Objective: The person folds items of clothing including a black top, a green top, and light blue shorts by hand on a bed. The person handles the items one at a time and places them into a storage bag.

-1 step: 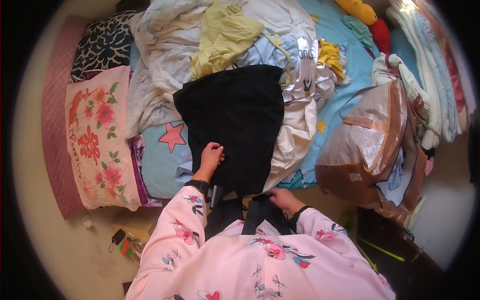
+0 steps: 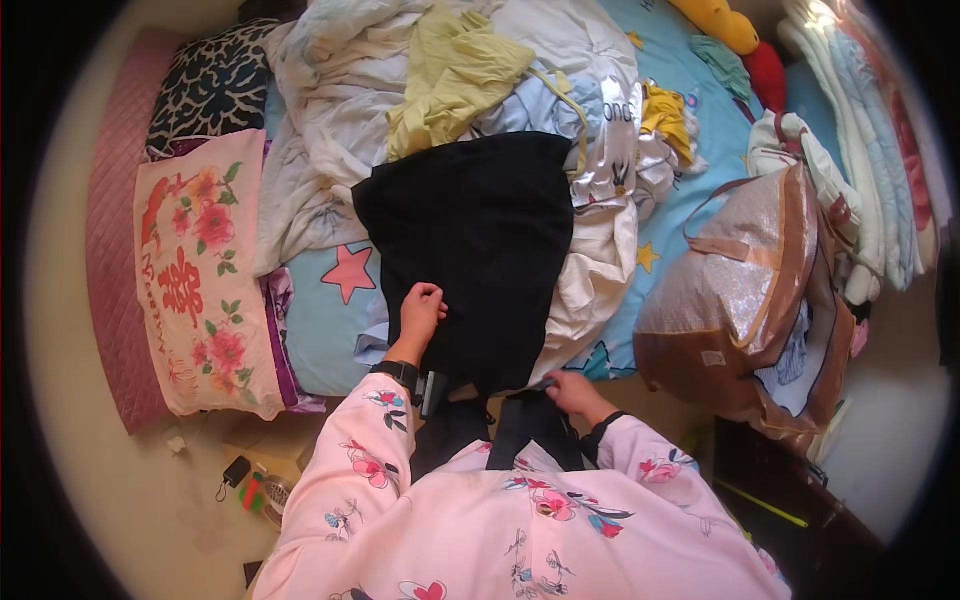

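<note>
- Bed [image 2: 318,345]: its blue, star-patterned cover is showing around the laundry.
- Pale clothes [image 2: 330,150]: a loose heap is filling the middle, lying beyond and beside the black garment.
- Black garment [image 2: 470,235]: lying spread on the bed, broad at the far end, tapering toward the near edge. Judged step: the person is flattening and straightening it.
- Silvery-brown bag [image 2: 705,325]: standing at the right, gaping, with clothing showing inside.
- Yellow-green garment [image 2: 450,85]: lying crumpled just beyond the black one.
- Left hand [image 2: 422,312]: resting over the black garment's left side, fingers curled; cannot tell whether it is pinching cloth.
- Right hand [image 2: 572,391]: hovering or touching by the near right corner, fingertips close together; grip unclear. Next move is probably calling for a sure hold on both side edges, keeping the cloth unwrinkled.
</note>
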Motion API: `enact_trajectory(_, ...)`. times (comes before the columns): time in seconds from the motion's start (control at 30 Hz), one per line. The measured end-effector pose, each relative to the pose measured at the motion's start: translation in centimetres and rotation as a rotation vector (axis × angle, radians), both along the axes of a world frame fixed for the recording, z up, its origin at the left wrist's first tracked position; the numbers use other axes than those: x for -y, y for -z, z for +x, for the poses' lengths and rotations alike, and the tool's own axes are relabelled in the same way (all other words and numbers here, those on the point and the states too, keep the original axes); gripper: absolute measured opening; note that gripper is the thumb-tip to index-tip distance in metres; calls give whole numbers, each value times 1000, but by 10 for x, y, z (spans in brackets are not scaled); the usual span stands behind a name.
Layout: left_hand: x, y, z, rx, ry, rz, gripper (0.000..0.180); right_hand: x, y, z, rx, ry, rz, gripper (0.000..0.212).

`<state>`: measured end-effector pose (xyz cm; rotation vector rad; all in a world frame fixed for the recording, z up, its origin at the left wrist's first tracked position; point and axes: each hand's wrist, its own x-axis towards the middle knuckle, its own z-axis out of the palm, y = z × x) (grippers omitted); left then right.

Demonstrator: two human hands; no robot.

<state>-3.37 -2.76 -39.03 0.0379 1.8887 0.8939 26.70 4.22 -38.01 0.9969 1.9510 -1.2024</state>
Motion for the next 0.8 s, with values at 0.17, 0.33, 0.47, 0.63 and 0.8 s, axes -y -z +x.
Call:
enact_trajectory(0.17, 29, 36, -42, -657, -74, -91, 30, -26, -27, -41, -255, 141, 84, 44)
enact_trajectory(0.33, 21, 47, -84, -572, -94, -194, 56, -9, -44, -104, -590, -298, 263, 52)
enact_trajectory(0.47, -13, 33, -101, -383, -229, 25, 61, 29, -32, -137, -731, -449, 104, 47)
enact_trajectory(0.63, -39, 19, -123, -83, -249, 242, 65, 70, -16, -161, -700, -679, 138, 40)
enact_trajectory(0.8, -42, 11, -135, 113, -233, 159, 45, 76, 4, -174, -505, -705, 153, 32)
